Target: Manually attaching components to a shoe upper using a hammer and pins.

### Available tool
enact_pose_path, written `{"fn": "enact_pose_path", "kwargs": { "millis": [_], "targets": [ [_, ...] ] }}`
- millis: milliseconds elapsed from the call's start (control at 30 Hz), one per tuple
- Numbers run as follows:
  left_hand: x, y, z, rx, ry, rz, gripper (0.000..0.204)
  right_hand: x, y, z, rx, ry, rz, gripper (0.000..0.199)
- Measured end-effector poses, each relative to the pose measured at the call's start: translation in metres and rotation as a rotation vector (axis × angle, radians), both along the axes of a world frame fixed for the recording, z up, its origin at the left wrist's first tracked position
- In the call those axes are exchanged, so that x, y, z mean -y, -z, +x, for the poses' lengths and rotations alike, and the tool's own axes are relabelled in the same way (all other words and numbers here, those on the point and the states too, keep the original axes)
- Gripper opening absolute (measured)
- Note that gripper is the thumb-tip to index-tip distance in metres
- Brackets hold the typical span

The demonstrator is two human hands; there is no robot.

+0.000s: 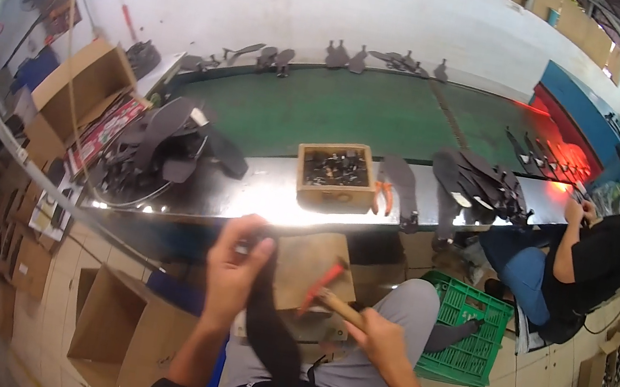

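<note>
Raised over my lap, my left hand [233,273] grips the narrow upper end of a dark grey shoe sole [271,336], thumb and fingers pinched around it. The sole hangs down with its wider end near my shirt. My right hand [381,341] is wrapped round the wooden handle of a hammer [340,308] with a red head. That hammer head is over a wooden block [310,253] between my knees, to the right of the sole. What lies under my left fingertips is too small to make out.
On the metal bench edge [265,190] stand a wooden box [338,197] of small metal parts and orange-handled pliers [384,198]. Sole piles [163,138] flank them, before a green conveyor belt [317,104]. A green crate [461,366], cardboard box [109,324] and seated co-worker [604,251] are nearby.
</note>
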State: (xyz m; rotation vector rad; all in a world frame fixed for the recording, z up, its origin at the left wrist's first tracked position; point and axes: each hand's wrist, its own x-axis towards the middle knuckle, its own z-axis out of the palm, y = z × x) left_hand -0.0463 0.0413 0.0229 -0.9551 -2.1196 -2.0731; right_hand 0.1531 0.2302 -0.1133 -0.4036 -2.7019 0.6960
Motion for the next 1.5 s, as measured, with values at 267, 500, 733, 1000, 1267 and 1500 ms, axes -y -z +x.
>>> {"fn": "enact_pose_path", "kwargs": {
  "millis": [267, 500, 733, 1000, 1267, 1500],
  "targets": [
    [-0.074, 0.116, -0.041, -0.291, -0.185, -0.38, 0.038, 0.011, 0.013, 0.133, -0.211, 0.436, -0.881, 0.032],
    [-0.161, 0.089, -0.169, -0.574, -0.011, -0.403, 0.02, 0.026, 0.007, 0.151, -0.992, 0.416, -1.489, 0.029],
    [-0.232, 0.109, -0.213, -0.593, 0.096, -0.912, 0.019, 0.013, 0.056, 0.141, -0.587, 0.69, -0.793, 0.016],
    [-0.218, 0.098, -0.204, -0.542, 0.052, -0.731, 0.016, 0.026, 0.052, 0.09, -0.6, 0.418, -1.228, 0.011],
    [-0.152, 0.03, -0.129, 0.204, 0.216, -0.156, 0.022, -0.019, -0.017, 0.055, -0.538, 0.198, -0.999, 0.053],
    [-0.08, -0.021, 0.019, 0.125, 0.21, -0.047, 0.016, -0.012, -0.105, -0.023, -0.636, -0.038, -1.202, 0.035]
  ]
}}
